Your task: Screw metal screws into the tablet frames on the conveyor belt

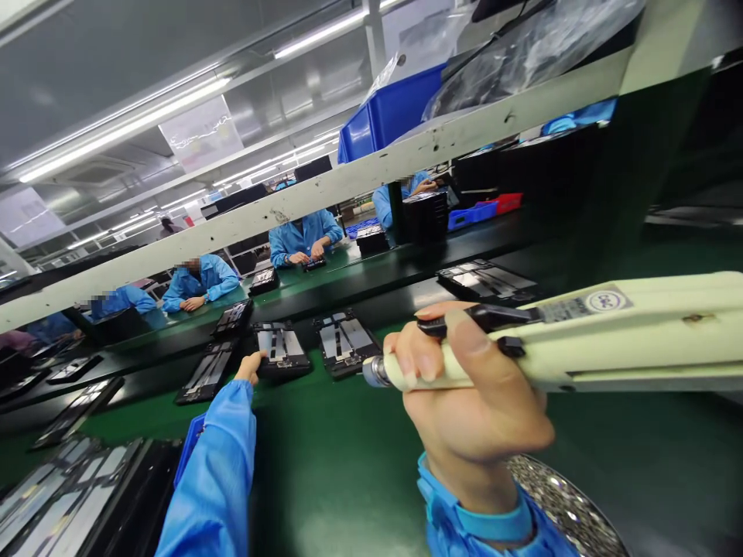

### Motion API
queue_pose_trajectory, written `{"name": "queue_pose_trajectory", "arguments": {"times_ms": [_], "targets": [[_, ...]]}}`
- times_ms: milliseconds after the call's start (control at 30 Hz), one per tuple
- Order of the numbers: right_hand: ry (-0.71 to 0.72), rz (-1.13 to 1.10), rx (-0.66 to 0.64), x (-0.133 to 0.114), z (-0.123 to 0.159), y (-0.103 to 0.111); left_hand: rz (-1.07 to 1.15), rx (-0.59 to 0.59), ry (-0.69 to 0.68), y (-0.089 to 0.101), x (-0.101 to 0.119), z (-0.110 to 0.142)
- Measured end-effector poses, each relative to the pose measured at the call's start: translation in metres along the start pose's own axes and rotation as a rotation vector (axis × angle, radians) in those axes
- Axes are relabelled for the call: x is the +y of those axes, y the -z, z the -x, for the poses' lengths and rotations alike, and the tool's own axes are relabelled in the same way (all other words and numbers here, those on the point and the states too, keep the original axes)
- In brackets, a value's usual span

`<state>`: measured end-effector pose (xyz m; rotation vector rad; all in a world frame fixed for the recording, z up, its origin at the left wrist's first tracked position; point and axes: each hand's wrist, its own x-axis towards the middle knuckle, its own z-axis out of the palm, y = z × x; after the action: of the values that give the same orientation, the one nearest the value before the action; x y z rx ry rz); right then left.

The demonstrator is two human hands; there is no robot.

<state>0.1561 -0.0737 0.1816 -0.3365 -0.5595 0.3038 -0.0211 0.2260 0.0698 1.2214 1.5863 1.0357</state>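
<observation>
My right hand (476,394) is wrapped round a pale yellow electric screwdriver (627,336), its thumb and fingers by the black lever. The tool lies nearly level, with its tip to the left. Farther out, my left hand (249,368) grips the left edge of an opened tablet (283,350) with its inner parts showing. Beside it, to the right, lies a second opened tablet (344,340), just beyond the screwdriver tip. How all the left fingers sit under the edge is hidden.
Stacked tablet bodies (70,495) fill the near left, by a blue bin (190,449). Below my right wrist is a round dish of small shiny metal pieces (572,510). A pale shelf beam (290,205) crosses above the green bench. Co-workers in blue sit opposite.
</observation>
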Motion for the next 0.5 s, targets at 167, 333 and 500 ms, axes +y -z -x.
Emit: {"name": "queue_pose_trajectory", "arguments": {"times_ms": [167,333,500], "targets": [[0.051,0.012,0.086,0.003,-0.002,-0.001,0.059,-0.121,0.058,0.036,-0.01,0.051],[0.087,0.065,0.078,0.003,-0.001,-0.001,0.193,-0.466,0.151,0.046,-0.092,0.145],[0.072,0.098,0.052,-0.004,-0.003,0.002,0.271,-0.449,0.248,-0.003,-0.111,0.159]]}}
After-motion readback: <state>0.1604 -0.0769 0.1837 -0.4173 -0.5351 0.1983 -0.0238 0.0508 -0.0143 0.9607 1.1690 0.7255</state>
